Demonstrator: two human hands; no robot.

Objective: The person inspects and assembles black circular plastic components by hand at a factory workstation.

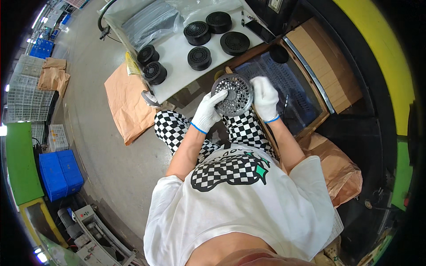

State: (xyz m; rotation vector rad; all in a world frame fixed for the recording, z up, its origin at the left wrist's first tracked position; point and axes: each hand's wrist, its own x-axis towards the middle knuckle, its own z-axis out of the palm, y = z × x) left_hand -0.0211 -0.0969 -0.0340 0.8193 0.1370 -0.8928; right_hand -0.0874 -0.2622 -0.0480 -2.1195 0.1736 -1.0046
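A round black plastic grille (239, 94), pierced with many small holes, is held up over my lap. My left hand (207, 111), in a white knit glove with a blue cuff, grips its left edge, thumb lying across the face. Just off the grille's right edge is my right hand (266, 98), gloved the same way. Its fingers are curled in and slightly blurred; what they hold, if anything, is hidden. On the white table ahead stand several round black grilles, among them a larger one (234, 43) and a smaller one (199, 58).
A dark phone (260, 31) lies at the white table's (179, 75) right end, clear plastic bags (151, 24) at its back. Right of my knees is a wood-framed bin (313, 128) with a dark mesh bottom. Brown paper sacks (131, 106) and blue crates (61, 174) stand to the left.
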